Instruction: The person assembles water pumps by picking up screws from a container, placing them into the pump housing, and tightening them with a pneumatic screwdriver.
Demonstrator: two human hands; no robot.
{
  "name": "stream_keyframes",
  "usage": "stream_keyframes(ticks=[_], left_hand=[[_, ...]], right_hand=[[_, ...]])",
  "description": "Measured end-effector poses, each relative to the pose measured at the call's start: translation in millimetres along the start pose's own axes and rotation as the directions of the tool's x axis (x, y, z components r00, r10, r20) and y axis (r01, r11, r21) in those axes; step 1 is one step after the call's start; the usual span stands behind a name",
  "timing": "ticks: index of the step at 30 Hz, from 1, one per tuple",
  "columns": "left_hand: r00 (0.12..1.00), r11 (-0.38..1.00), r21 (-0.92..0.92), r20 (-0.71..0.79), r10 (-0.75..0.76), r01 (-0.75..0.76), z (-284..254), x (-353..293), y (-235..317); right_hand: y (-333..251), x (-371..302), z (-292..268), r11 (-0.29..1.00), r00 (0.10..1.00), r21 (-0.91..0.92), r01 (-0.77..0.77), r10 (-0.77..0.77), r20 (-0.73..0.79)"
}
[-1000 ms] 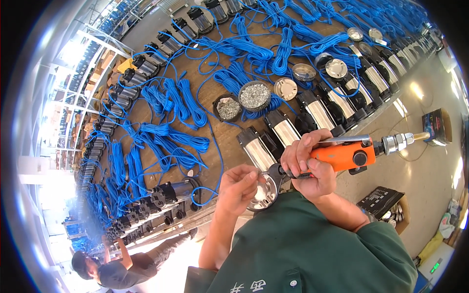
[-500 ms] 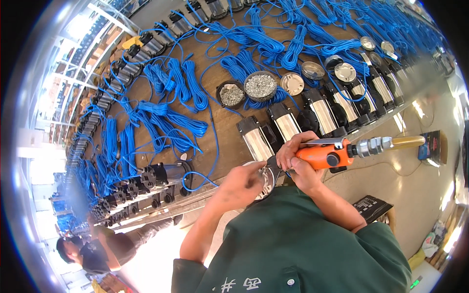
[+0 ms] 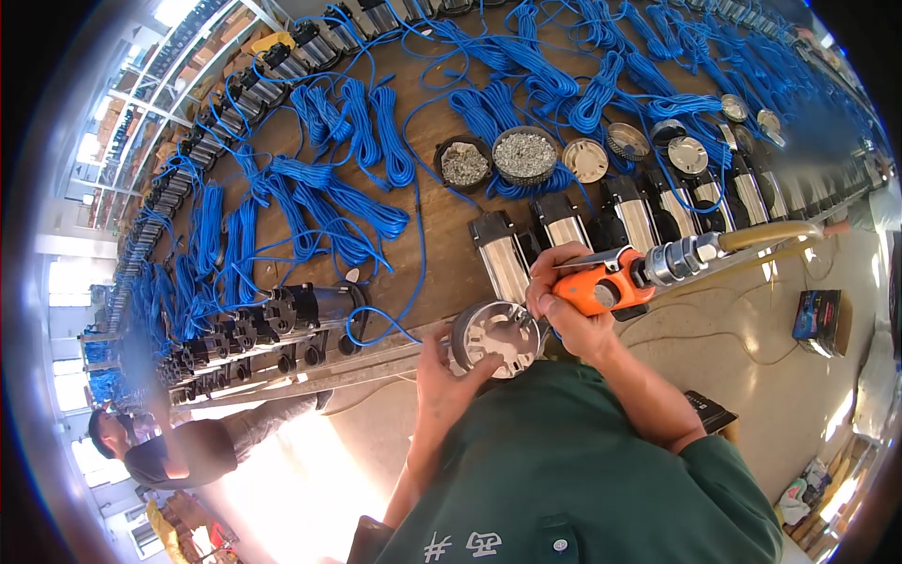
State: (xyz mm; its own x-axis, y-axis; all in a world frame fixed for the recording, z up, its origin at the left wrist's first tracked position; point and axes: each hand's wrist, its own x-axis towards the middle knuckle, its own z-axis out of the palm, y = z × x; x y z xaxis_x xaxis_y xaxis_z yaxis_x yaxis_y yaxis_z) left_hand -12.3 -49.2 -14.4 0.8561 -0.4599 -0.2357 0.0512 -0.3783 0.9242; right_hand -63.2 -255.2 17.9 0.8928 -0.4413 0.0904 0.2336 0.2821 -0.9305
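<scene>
My left hand (image 3: 442, 383) cups the rim of a round metal end cover (image 3: 489, 346) with slots in its face, thumb in front and fingers round the far edge. It is tilted toward me, close to my shirt. My right hand (image 3: 581, 327) grips an orange air tool (image 3: 598, 290), which looks like an air screwdriver. A metal coupling (image 3: 678, 260) and a yellowish hose (image 3: 766, 235) run from its right end. The tool's working tip is hidden behind my right fingers, near the cover's right edge.
On the wooden table (image 3: 442, 249) stand two round bowls of small metal parts (image 3: 524, 156), loose metal covers (image 3: 584, 161), silver pump motors (image 3: 503, 261) and blue cable bundles (image 3: 362, 216). More motors (image 3: 315, 305) line the left edge. A person (image 3: 188, 451) is at far left; a box (image 3: 819, 322) sits right.
The cover has turned up to show its slotted face, and my left hand has moved down to its left rim. The air tool has tilted and shifted slightly left. The whole view has shifted.
</scene>
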Motion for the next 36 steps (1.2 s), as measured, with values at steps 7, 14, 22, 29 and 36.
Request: stream_keyframes(ticks=[7, 14, 22, 29, 36], left_hand=[[0.985, 0.948, -0.27, 0.02, -0.169, 0.169, 6, 1, 11], [0.984, 0.981, -0.079, 0.003, -0.179, 0.179, 2, 0, -2], [0.979, 0.937, -0.291, -0.007, -0.205, 0.194, 10, -1, 9], [0.973, 0.898, -0.39, -0.022, -0.229, 0.203, -3, -6, -7], [0.927, 0.45, -0.882, -0.043, -0.371, 0.14, -50, -11, -11]], right_hand=[[1, -6, -3, 0.986, 0.994, -0.123, 0.109, -0.105, 0.04], [0, -6, -4, 0.995, 0.994, -0.03, 0.098, -0.097, 0.047], [9, -7, -3, 0.988, 0.997, -0.146, 0.056, -0.048, 0.059], [10, -6, 1, 0.997, 0.997, 0.009, 0.072, -0.072, 0.031], [-21, -4, 15, 0.95, 0.97, 0.199, 0.241, -0.228, -0.085]])
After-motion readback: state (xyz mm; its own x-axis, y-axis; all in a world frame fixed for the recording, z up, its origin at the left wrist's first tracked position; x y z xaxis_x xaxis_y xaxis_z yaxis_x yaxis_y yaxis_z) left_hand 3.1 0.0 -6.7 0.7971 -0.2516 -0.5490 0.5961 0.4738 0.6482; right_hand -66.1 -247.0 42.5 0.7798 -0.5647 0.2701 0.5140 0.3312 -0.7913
